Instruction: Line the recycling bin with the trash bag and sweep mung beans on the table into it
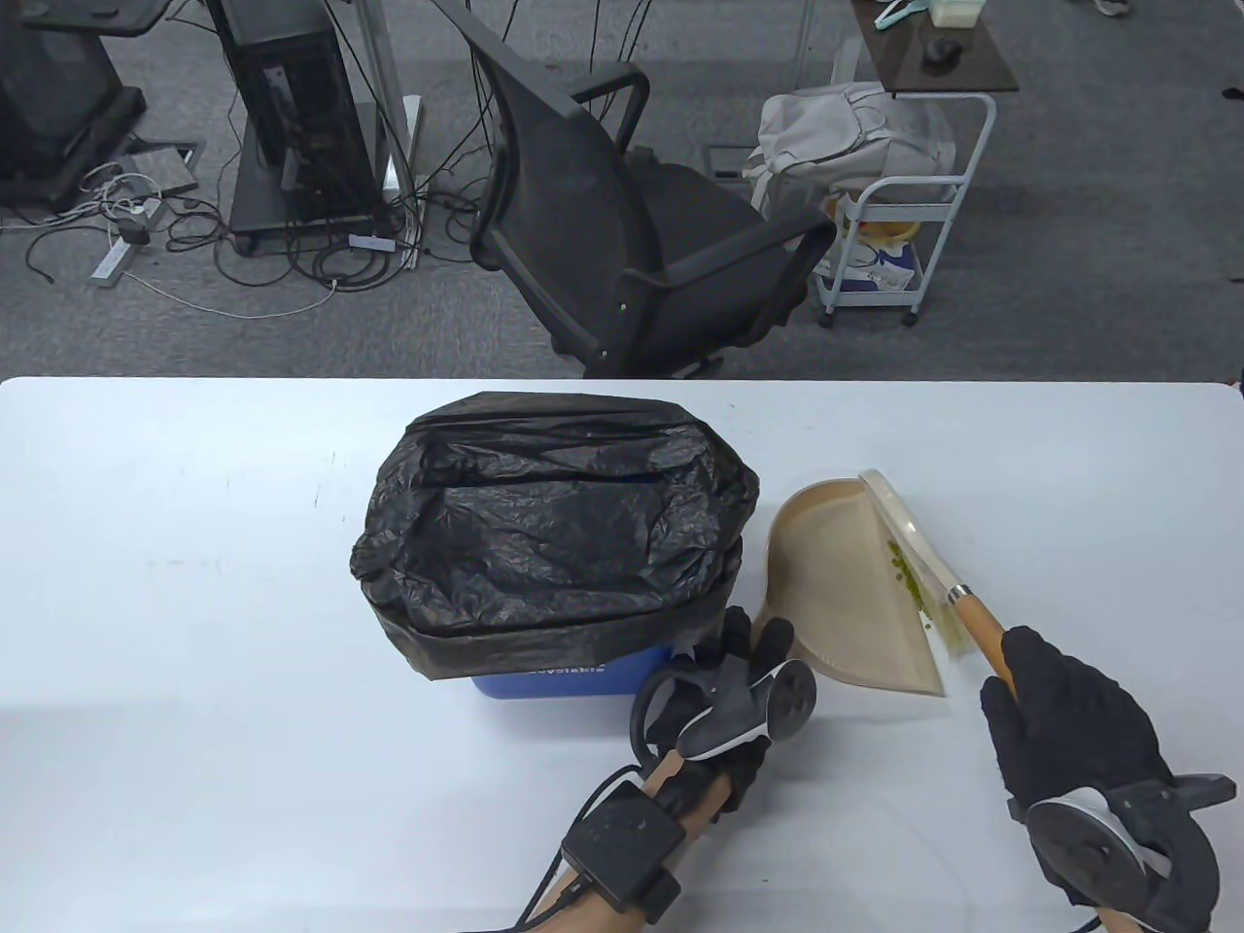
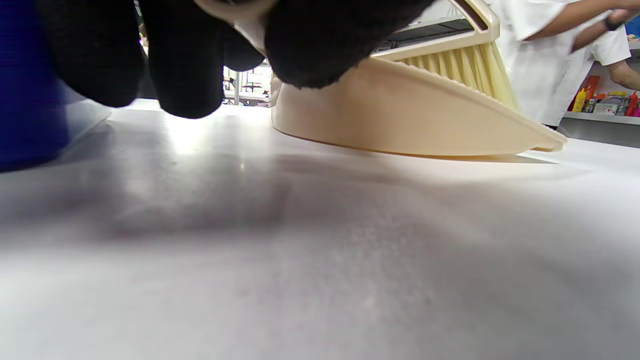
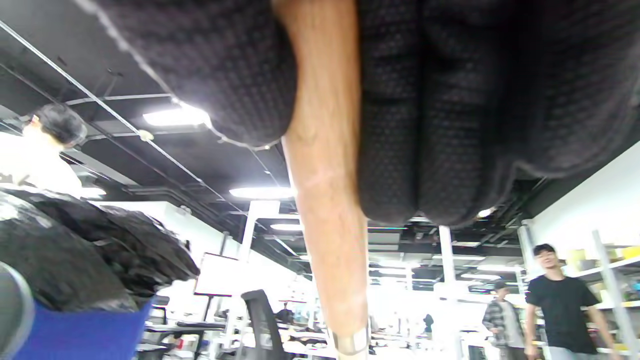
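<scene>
Both hands busy: right hand (image 1: 1069, 719) grips brush (image 1: 928, 564); left hand (image 1: 724, 695) seemingly steadies dustpan (image 1: 836, 593).

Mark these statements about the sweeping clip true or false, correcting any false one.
1. The black plastic trash bag already lines the blue recycling bin. True.
2. The green mung beans lie scattered by the table's left edge. False: they sit at the beige plastic dustpan, against the brush's bristles.
3. The right hand grips the wooden handle of the beige hand brush. True.
4. The left hand rests flat on the white table, away from everything. False: it is at the dustpan's near corner, beside the bin.
5. The dustpan is held above the bin's opening. False: it rests on the table, right of the bin.
</scene>
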Available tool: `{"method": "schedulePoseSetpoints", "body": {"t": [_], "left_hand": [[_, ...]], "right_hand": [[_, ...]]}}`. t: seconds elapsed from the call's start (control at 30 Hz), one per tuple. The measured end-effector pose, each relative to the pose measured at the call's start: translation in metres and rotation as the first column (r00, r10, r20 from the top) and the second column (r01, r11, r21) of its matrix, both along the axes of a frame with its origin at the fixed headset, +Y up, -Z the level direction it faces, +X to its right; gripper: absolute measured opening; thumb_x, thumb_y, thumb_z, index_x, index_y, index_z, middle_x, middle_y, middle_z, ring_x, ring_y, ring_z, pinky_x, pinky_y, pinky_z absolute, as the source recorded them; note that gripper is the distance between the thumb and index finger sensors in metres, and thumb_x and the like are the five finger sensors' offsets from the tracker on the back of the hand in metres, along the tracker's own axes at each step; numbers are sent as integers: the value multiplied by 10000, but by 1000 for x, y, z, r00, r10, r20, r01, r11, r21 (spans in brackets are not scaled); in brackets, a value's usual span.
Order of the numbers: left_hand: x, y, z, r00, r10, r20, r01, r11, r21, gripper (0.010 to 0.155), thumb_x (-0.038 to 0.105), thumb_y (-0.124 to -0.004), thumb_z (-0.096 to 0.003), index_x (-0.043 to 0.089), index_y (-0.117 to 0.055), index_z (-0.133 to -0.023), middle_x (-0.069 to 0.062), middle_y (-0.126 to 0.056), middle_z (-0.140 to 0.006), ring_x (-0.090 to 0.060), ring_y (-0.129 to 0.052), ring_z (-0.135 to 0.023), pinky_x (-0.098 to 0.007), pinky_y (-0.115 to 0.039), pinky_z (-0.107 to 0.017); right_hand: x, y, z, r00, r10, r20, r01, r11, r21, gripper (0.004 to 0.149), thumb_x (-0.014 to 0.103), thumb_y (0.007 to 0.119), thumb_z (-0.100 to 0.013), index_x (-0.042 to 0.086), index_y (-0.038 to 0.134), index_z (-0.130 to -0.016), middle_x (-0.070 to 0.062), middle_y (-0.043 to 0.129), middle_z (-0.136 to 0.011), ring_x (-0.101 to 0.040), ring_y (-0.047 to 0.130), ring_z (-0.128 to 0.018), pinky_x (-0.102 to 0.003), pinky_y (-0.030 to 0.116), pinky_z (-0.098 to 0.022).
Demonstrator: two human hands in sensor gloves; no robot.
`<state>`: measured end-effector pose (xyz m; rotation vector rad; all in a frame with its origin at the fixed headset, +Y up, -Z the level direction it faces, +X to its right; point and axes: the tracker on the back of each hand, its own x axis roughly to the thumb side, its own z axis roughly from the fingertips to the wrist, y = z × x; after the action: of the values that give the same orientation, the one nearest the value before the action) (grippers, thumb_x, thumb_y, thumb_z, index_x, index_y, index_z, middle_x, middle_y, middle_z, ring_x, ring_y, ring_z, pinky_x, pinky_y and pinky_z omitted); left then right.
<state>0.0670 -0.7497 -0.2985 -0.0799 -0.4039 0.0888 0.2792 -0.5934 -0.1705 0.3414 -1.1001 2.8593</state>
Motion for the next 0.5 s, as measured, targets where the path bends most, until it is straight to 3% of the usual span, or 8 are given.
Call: {"method": "schedulePoseSetpoints", "body": {"t": [0.27,0.5], "left_hand": [[0,0,0,1000,-3,-3,3,1000,1,694,83,-806,-498,190,-535,-1127,-334,-580,-1145,-616,-853,-893,-750,-771,-588],[0,0,1,1000,-7,-6,7,1000,-3,694,81,-807,-497,191,-536,-1126,-334,-582,-1144,-620,-856,-888,-749,-773,-585]], "right_hand": [[-7,13,16,999,49,-19,-47,995,88,543,307,863,-433,-30,888,-858,-268,1043,-640,-446,1088,-516,-598,897,-384],[3,0,-2,986,118,121,-123,992,36,540,309,868,-432,-32,895,-850,-271,1048,-625,-447,1090,-502,-598,897,-376]]}}
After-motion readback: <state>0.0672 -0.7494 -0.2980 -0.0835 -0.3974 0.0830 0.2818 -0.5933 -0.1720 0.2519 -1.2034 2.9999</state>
